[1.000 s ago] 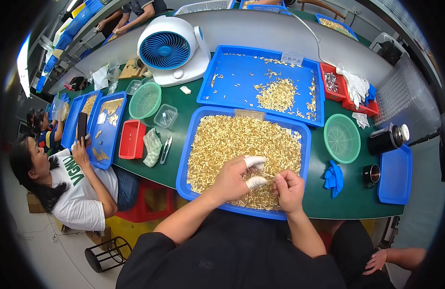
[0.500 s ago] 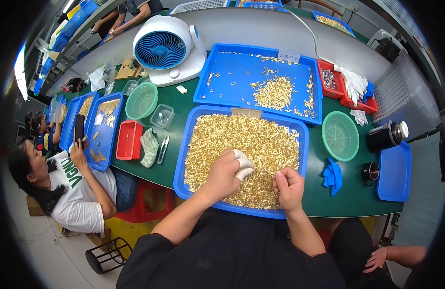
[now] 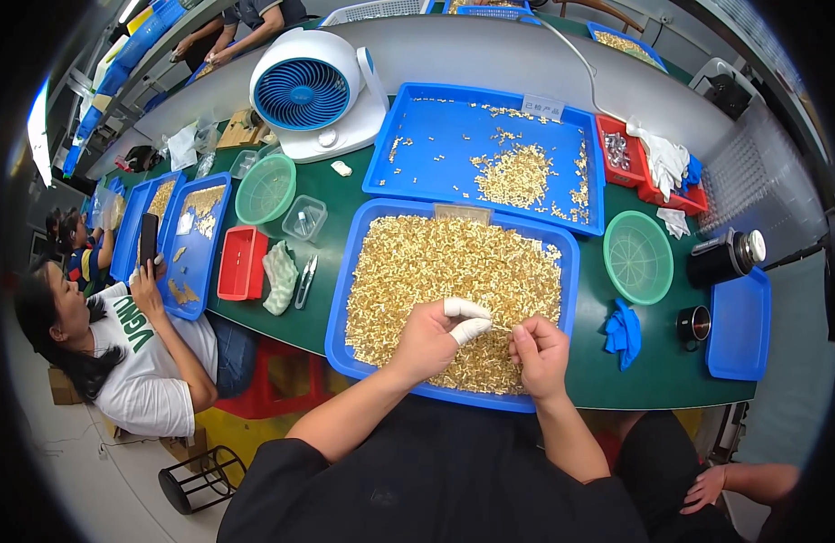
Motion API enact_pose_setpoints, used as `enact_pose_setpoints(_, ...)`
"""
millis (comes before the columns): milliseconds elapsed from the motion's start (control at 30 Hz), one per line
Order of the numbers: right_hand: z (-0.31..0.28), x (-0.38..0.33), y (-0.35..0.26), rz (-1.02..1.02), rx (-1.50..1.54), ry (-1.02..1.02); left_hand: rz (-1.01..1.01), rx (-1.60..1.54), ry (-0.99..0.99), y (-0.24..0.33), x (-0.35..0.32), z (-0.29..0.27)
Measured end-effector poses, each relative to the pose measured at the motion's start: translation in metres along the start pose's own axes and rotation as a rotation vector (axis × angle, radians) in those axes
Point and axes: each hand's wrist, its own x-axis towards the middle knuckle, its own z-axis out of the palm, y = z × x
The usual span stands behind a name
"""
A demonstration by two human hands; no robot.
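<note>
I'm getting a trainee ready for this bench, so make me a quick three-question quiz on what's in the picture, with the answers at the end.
1. Multiple choice: which hand has white coverings on its fingers?
A) the left hand
B) the right hand
C) neither

2. True or false: the near blue tray holds more golden pieces than the far blue tray.

3. Count: how many round green baskets stand on the green table?

Key:
1. A
2. True
3. Two
</note>
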Motion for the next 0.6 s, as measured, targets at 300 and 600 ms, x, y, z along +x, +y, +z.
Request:
enact_pose_setpoints(300,-0.0015,-0.0006,0.0005,0.027,0.043,0.020,-0.004,0.008,-0.005,-0.0026,-0.0044,0.0026)
enact_pose_setpoints(600,-0.0015,-0.0004,-0.0005,0.018,0.011,0.009,-0.016,0.145,0.023,-0.0050,-0.0039,0.0008)
